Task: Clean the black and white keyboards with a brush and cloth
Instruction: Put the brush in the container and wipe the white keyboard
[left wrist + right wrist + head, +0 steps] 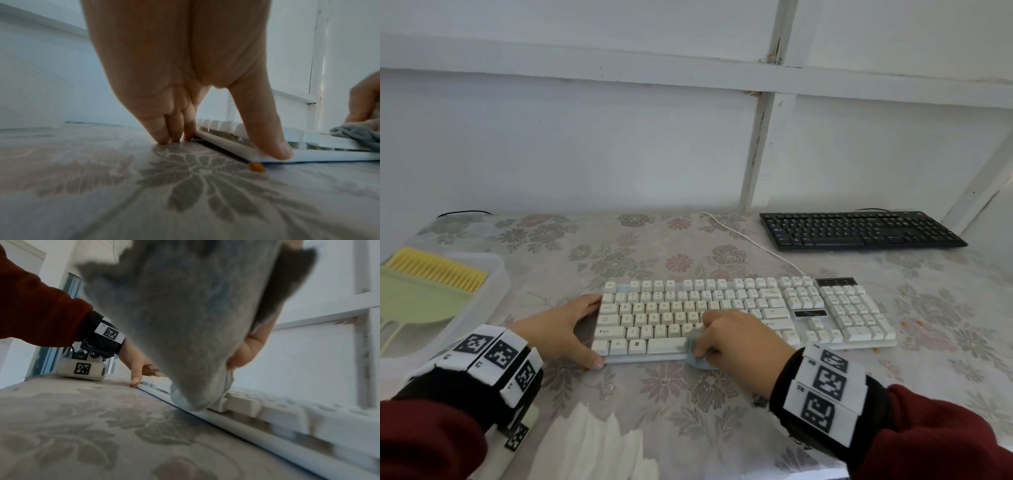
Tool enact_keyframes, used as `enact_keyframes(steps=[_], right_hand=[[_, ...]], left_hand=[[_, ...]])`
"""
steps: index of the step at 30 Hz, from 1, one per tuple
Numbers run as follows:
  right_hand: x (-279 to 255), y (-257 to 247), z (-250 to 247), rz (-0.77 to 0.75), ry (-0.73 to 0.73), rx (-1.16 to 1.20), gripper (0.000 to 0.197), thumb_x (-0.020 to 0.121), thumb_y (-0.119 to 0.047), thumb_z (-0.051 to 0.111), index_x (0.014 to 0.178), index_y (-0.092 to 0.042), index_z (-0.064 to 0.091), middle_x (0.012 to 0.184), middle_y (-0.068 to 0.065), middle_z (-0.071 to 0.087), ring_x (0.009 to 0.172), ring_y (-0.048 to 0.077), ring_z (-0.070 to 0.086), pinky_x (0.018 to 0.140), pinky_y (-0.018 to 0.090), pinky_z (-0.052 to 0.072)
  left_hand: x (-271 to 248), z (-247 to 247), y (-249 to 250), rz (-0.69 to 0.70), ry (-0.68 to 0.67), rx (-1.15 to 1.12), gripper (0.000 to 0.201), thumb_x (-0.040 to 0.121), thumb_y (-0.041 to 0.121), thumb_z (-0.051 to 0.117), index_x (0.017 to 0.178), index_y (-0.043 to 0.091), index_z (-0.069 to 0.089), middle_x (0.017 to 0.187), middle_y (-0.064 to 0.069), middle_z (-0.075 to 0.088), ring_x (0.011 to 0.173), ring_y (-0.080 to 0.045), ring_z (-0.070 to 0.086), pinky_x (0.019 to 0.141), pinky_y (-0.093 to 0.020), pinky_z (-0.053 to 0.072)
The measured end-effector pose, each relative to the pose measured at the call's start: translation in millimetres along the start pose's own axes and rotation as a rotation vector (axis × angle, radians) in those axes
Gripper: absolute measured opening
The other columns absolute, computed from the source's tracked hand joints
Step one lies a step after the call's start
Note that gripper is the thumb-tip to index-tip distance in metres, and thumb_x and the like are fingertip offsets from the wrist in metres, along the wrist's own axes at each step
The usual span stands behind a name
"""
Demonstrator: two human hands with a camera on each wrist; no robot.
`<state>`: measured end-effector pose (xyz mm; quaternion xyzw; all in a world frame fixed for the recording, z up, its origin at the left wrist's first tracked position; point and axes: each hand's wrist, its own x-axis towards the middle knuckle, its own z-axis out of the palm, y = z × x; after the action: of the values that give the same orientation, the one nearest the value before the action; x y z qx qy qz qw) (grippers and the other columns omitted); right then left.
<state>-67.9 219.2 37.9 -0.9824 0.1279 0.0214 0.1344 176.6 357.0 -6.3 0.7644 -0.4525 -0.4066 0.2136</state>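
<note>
The white keyboard (842, 308) lies across the middle of the flowered table. My left hand (582, 330) braces its left end: the thumb (275, 146) presses the front corner and straight fingers (164, 136) touch the table beside the edge. My right hand (709, 346) grips a grey-blue cloth (697, 358) and presses it on the front edge by the space bar. The cloth (185, 321) fills the right wrist view and hides most of that hand. The black keyboard (859, 229) sits at the back right, untouched. A yellow-bristled brush (438, 269) lies far left.
The brush rests with a green dustpan (417, 301) in a clear plastic tub (496, 274). White tissues (592, 442) lie at the front edge. A white cable (750, 240) runs back from the keyboard. Orange crumbs (256, 167) lie by the keyboard. A wall stands close behind.
</note>
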Motion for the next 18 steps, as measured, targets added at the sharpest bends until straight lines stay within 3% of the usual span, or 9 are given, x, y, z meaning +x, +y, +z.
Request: enact_keyframes(steps=[4, 9, 11, 13, 15, 18], right_hand=[[-18, 15, -9, 0.062, -0.018, 0.007, 0.023, 0.092, -0.014, 0.052, 0.098, -0.017, 0.074, 0.072, -0.011, 0.032, 0.078, 0.012, 0.041, 0.053, 0.010, 0.025], [-16, 19, -16, 0.123, -0.036, 0.016, 0.024, 0.091, -0.015, 0.053, 0.104, -0.020, 0.073, 0.069, -0.016, 0.031, 0.061, 0.002, 0.033, 0.052, 0.008, 0.024], [-8, 13, -23, 0.139, -0.015, 0.064, 0.022, 0.091, -0.017, 0.055, 0.100, -0.016, 0.074, 0.068, -0.015, 0.042, 0.060, 0.000, 0.038, 0.055, 0.006, 0.028], [4, -1, -29, 0.082, 0.047, 0.139, 0.022, 0.090, -0.021, 0.057, 0.090, -0.007, 0.074, 0.072, -0.003, 0.059, 0.063, 0.005, 0.048, 0.057, 0.005, 0.033], [22, -20, -29, -0.011, 0.089, 0.204, 0.024, 0.091, -0.022, 0.057, 0.091, -0.004, 0.073, 0.075, 0.003, 0.062, 0.065, 0.004, 0.047, 0.059, 0.005, 0.033], [51, -50, -19, -0.110, 0.077, 0.199, 0.022, 0.090, -0.015, 0.054, 0.097, -0.006, 0.073, 0.081, 0.008, 0.057, 0.077, 0.016, 0.050, 0.068, 0.024, 0.036]], left_hand=[[0, 1, -1, -0.001, 0.006, -0.003, 0.149, 0.019, 0.065, 0.085, 0.145, 0.027, 0.015, 0.144, 0.017, 0.028, 0.135, -0.001, 0.024, 0.115, -0.029, 0.020], [1, 2, 1, -0.009, 0.010, 0.017, 0.151, 0.016, 0.067, 0.084, 0.145, 0.027, 0.016, 0.140, 0.019, 0.029, 0.135, -0.002, 0.025, 0.116, -0.030, 0.020], [1, 2, 0, -0.003, 0.007, 0.018, 0.151, 0.016, 0.067, 0.084, 0.145, 0.027, 0.016, 0.137, 0.021, 0.030, 0.133, 0.000, 0.025, 0.114, -0.027, 0.020], [1, 0, 0, -0.008, 0.010, 0.021, 0.150, 0.016, 0.067, 0.084, 0.145, 0.028, 0.016, 0.135, 0.023, 0.029, 0.132, 0.000, 0.025, 0.114, -0.027, 0.020], [1, 0, -1, -0.006, 0.010, 0.015, 0.148, 0.019, 0.065, 0.085, 0.145, 0.028, 0.016, 0.139, 0.022, 0.030, 0.135, -0.002, 0.026, 0.116, -0.031, 0.020], [2, 0, -3, 0.028, 0.016, 0.002, 0.140, 0.022, 0.064, 0.086, 0.141, 0.032, 0.020, 0.141, 0.017, 0.034, 0.134, -0.004, 0.031, 0.115, -0.033, 0.025]])
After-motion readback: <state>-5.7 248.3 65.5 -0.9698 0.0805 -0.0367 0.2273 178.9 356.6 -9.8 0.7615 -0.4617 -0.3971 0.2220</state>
